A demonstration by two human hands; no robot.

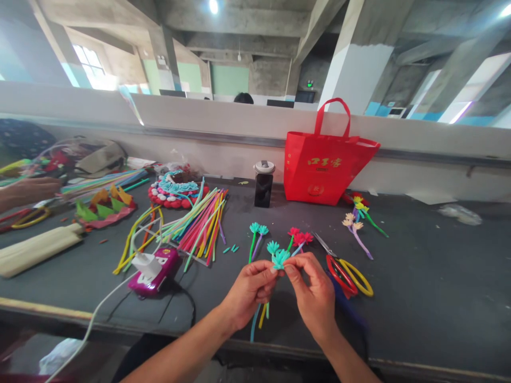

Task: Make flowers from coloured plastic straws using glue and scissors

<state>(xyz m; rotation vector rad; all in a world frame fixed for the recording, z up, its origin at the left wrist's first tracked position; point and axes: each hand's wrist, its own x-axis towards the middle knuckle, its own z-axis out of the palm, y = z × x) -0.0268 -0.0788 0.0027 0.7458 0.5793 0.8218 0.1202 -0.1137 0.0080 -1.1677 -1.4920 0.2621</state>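
Note:
A turquoise pipe-cleaner flower (280, 259) is pinched between the fingertips of my left hand (253, 290) and my right hand (313, 292). A smaller turquoise bloom (273, 247) shows just behind it; whether it is held or lies on the table I cannot tell. Beyond my hands lie finished flowers: a turquoise pair (258, 230) on green and purple stems, and a red group (300, 236). Blue and yellow pipe cleaners (262, 315) stick out below my left hand. Scissors (348, 276) with red and yellow handles rest to the right of my right hand.
Loose pipe cleaners (205, 223) are heaped left of centre, near a purple power strip (155, 272) with a white plug and cable. A phone (263, 190) leans on a cup, beside a red bag (325, 167). Another person's hand (30, 192) is at far left.

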